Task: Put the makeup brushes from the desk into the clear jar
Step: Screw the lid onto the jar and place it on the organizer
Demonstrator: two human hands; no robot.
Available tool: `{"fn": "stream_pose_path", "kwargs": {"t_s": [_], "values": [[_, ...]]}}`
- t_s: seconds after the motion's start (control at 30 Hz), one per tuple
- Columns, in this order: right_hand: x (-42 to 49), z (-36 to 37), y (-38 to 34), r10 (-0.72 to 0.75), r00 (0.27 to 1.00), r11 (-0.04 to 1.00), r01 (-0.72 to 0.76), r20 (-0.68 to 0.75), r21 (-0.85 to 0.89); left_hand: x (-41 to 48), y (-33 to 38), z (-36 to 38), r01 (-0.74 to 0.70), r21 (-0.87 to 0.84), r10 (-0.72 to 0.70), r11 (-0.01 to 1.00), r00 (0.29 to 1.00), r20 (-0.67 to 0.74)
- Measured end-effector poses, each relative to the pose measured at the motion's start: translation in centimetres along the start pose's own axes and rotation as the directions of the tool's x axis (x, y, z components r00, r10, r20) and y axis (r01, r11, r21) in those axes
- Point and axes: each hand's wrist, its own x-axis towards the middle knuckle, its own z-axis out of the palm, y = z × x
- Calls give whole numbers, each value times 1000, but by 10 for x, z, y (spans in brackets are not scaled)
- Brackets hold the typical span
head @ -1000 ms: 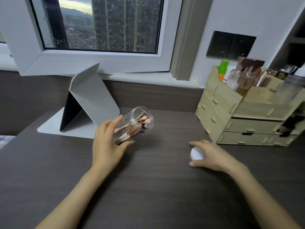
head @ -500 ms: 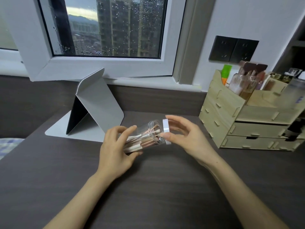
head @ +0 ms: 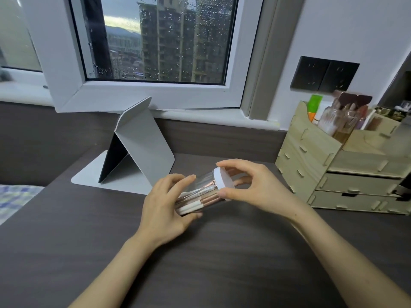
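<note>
The clear jar (head: pixel 201 187) lies tilted above the dark desk, mouth pointing right and up. Several makeup brushes (head: pixel 200 200) with white handles and rose-gold ferrules lie inside it. My left hand (head: pixel 165 205) wraps the jar's lower end from the left. A white round lid (head: pixel 223 183) sits on the jar's mouth, and my right hand (head: pixel 251 187) grips it with thumb below and fingers above. The jar's base is hidden behind my left palm.
A grey folding tablet stand (head: pixel 138 150) stands behind the jar to the left. A wooden drawer organiser (head: pixel 333 172) with bottles and brushes fills the right side. The window sill (head: pixel 200 116) runs along the back; a checked cloth (head: pixel 15 196) shows at the desk's left edge.
My right hand picked the white lid off the desk and brought it to the jar's mouth. My left hand tipped the jar lower and kept holding it.
</note>
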Motion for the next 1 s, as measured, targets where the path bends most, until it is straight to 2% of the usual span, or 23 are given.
{"fn": "stream_pose_path", "kwargs": {"t_s": [0.13,0.2,0.27,0.33,0.4,0.5,0.63,0.77,0.87,1.0], "values": [[5,12,-4,145,986,978,-156,-85,-136,0,3,0,-46,26,46,999,999,-1],[3,12,-4,234,972,955,-236,-30,-179,0,5,0,-53,48,53,997,999,-2],[-3,5,-3,216,975,952,-200,45,-232,1,7,-2,-34,33,35,999,999,-15],[-8,-3,-4,111,988,983,-94,106,-161,2,10,-4,-26,20,27,999,999,-23],[-12,-7,-6,37,995,988,-23,87,-152,2,14,-5,-39,16,40,999,999,-10],[-13,-9,-11,78,996,964,-66,36,-256,2,18,-5,-30,-10,31,999,999,19],[-24,-11,-15,123,990,931,-91,67,-354,3,25,-5,-64,2,63,998,997,32],[-34,-10,-17,90,986,944,-130,-141,-305,8,41,-2,-91,5,91,996,995,28],[-35,-7,-17,123,947,965,-184,-298,-185,13,53,4,-101,-1,101,995,995,3],[-31,-13,-15,161,894,980,-194,-419,-38,21,72,11,-63,10,64,998,996,-57]]}}
